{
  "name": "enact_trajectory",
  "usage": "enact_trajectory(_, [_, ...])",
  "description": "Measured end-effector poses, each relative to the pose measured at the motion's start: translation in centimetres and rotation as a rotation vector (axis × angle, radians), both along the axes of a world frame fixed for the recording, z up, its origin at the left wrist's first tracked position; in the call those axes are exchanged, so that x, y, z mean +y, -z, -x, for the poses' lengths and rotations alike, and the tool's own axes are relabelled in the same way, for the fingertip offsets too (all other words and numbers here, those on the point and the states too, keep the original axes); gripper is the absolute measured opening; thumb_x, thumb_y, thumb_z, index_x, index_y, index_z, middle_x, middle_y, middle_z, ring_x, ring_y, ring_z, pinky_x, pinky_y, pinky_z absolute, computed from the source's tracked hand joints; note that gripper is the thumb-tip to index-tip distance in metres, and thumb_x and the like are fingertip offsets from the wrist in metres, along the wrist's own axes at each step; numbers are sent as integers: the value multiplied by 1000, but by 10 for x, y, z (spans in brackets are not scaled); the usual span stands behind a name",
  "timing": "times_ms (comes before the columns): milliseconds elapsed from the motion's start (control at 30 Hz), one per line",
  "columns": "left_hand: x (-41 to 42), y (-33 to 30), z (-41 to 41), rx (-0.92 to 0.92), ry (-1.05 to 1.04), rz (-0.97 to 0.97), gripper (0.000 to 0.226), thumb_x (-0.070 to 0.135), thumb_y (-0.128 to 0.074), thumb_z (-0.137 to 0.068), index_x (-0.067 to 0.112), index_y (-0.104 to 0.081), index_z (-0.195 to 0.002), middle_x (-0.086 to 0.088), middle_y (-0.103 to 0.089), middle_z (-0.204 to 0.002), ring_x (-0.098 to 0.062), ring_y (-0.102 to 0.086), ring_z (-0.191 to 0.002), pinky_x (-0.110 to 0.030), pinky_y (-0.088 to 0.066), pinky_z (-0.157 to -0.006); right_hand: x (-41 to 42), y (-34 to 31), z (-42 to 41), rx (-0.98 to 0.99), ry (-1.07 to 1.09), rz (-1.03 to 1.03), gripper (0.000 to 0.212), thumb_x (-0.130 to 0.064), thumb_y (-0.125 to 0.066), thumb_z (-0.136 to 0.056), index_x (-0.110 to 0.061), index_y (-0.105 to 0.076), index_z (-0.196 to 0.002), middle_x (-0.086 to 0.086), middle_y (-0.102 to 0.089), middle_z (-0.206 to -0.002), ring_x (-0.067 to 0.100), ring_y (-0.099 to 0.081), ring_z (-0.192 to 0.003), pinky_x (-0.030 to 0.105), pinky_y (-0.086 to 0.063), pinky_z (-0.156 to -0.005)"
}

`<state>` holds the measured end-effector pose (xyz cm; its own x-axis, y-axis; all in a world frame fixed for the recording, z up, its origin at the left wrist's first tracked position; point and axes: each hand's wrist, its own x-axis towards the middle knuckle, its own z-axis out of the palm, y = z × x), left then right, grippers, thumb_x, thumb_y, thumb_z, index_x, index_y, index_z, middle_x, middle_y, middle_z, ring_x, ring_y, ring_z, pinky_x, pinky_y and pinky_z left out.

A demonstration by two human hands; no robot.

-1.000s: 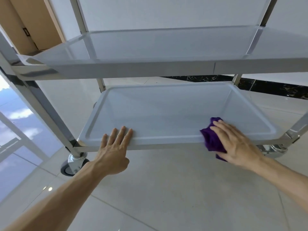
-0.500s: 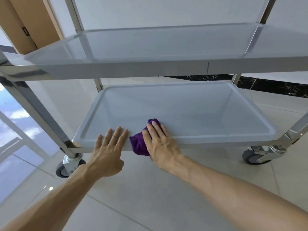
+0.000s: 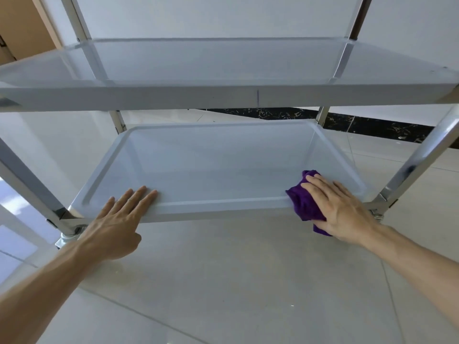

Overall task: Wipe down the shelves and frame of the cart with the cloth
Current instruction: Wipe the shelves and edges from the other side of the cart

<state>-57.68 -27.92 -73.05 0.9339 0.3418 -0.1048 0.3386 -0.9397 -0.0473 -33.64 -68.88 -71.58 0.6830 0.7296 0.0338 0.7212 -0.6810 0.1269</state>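
Your right hand has the cloth pressed flat against the front rim of the bottom shelf, close to the front right corner. The fingers lie straight over the bunched cloth rather than curled round it; the thumb is hidden, so whether it pinches the fabric underneath can't be told. Part of the cloth hangs below the rim.

Your left hand rests flat on the front rim near the front left corner, fingers straight and together, holding nothing. Keep it there: the cart stands on casters, and a sideways wipe will likely push it along the glossy floor unless you brace it.

For the rim, spread your palm so the cloth covers both the top lip and the front face, and let the hanging part wrap under the edge to catch the underside in the same pass. Press evenly and run right into the corner, where the rim meets the post; dirt tends to sit in that joint. Then work the recessed tray in overlapping strokes from the back edge towards you. The middle shelf sits low overhead, so mind your head as you reach to the back.
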Motion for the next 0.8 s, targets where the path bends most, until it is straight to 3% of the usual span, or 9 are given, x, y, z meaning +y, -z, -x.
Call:
enact_trajectory(100, [-12,-4,-6,-80,-32,-45,95,25,-56,-86,27,7,-157,2,0,-166,-22,-3,-152,-45,-1,-123,-14,1,-6,-1,43,-43,93,-38,-72,-86,-13,-16,-157,3,-11,-166,18,-2,-154,38,-8,-125])
enact_trajectory(167, [-33,-11,-20,-179,-6,-57,83,29,-62,-83,18,-22,-154,-4,-23,-161,-26,-22,-147,-49,-9,-122,-10,3,-4,-28,39,-59,90,-34,-74,-85,-10,-23,-155,7,-17,-164,22,-7,-154,39,-9,-125])
enact_trajectory(200, [-47,-14,-30,-215,39,-34,80,30,-63,-82,18,-27,-152,-4,-27,-159,-25,-26,-146,-49,-11,-121,-5,4,-2,-39,30,-68,89,-32,-75,-84,-8,-25,-154,8,-20,-164,24,-10,-153,39,-10,-125])
enact_trajectory(367, [-130,-15,-98,-173,271,77,84,34,-49,-92,18,2,-157,0,4,-166,-17,1,-152,-40,2,-123,30,8,13,-56,-60,-104,86,-24,-75,-82,-4,-29,-152,14,-23,-162,30,-13,-152,43,-11,-124])
enact_trajectory(533, [-171,-1,-122,-78,294,-4,87,26,-42,-94,9,18,-153,-8,19,-163,-24,19,-150,-47,6,-122,51,15,14,-49,-78,-111,81,-22,-63,-91,-6,-17,-155,14,-12,-165,28,-2,-153,43,-7,-123])
enact_trajectory(667, [-170,11,-119,-94,302,-35,91,21,-43,-90,9,23,-151,-8,26,-161,-25,25,-148,-46,10,-122,28,13,-2,-37,-107,-51,89,-25,-67,-89,-12,-11,-156,8,-3,-166,23,1,-154,41,-5,-125])
enact_trajectory(800, [-168,12,-121,-100,313,-25,92,23,-43,-89,12,24,-151,-6,27,-161,-23,25,-148,-44,12,-121,-18,8,-25,-26,8,-5,93,-30,-68,-88,-13,-7,-157,8,-1,-166,22,1,-154,41,-6,-125])
